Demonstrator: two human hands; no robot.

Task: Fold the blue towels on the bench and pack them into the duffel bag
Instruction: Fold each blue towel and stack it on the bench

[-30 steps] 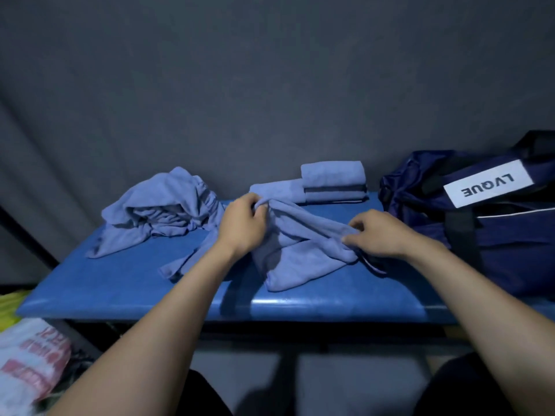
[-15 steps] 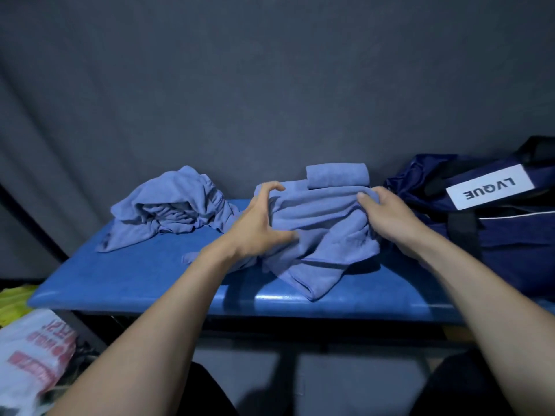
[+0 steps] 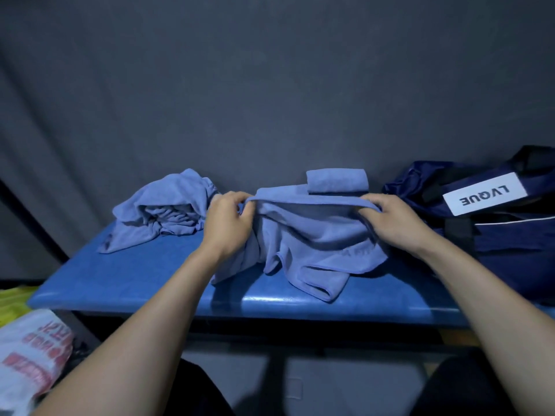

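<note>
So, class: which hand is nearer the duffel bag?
Right. The right hand grips the towel just beside the duffel bag; the left hand holds its far end.
</note>
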